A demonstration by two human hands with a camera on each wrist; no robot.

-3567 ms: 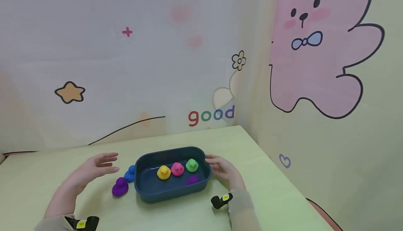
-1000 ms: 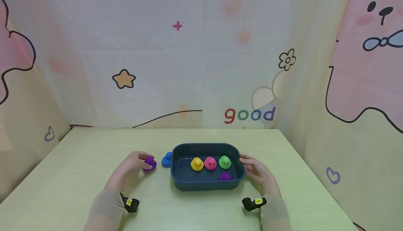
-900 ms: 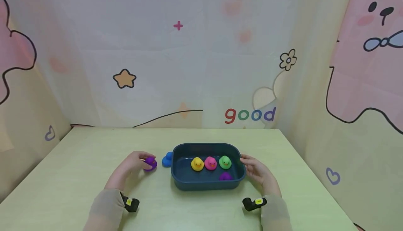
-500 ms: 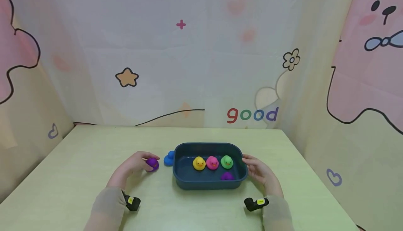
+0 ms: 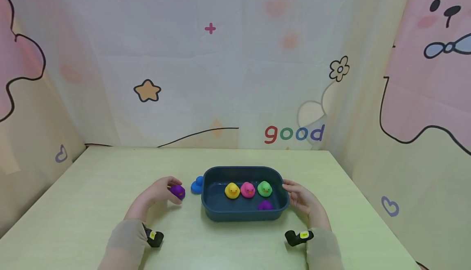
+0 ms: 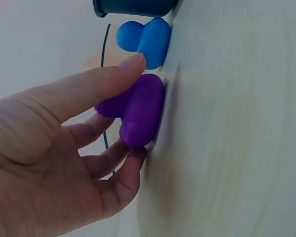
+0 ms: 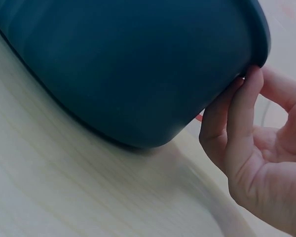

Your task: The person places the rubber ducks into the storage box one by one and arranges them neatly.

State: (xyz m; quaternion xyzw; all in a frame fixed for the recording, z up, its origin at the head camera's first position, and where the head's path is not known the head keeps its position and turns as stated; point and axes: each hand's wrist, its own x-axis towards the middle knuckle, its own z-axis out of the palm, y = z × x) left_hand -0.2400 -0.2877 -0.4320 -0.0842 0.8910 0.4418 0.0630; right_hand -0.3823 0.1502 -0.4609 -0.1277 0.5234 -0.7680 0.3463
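Note:
In the head view my left hand (image 5: pixel 162 190) is around a purple rubber duck (image 5: pixel 177 192) on the table. The thumb stands off the duck's near side, and the fingers lie loosely behind it. The left wrist view has the fingertips right at the duck's lower end. Beyond it sits a blue rubber duck (image 6: pixel 155 42), close to a dark blue plastic tub (image 5: pixel 243 217). My right hand (image 7: pixel 271 143) holds the tub's right end at the rim with bent fingertips. Inside the tub are yellow (image 5: pixel 232 190), pink (image 5: pixel 247 190) and green (image 5: pixel 265 188) ducks, and another purple duck (image 5: pixel 265 205) partly hidden by the front wall.
The pale wooden table (image 5: pixel 220 249) meets a patterned wall cloth (image 5: pixel 176 78) at the back and both sides. Each sleeve carries a black wrist camera, the left one (image 5: pixel 154 237) and the right one (image 5: pixel 298 238).
Over the last seconds my left hand has reached the purple duck, which now sits farther back beside the blue one. The left thumb has since come off it. My right hand stays at the tub.

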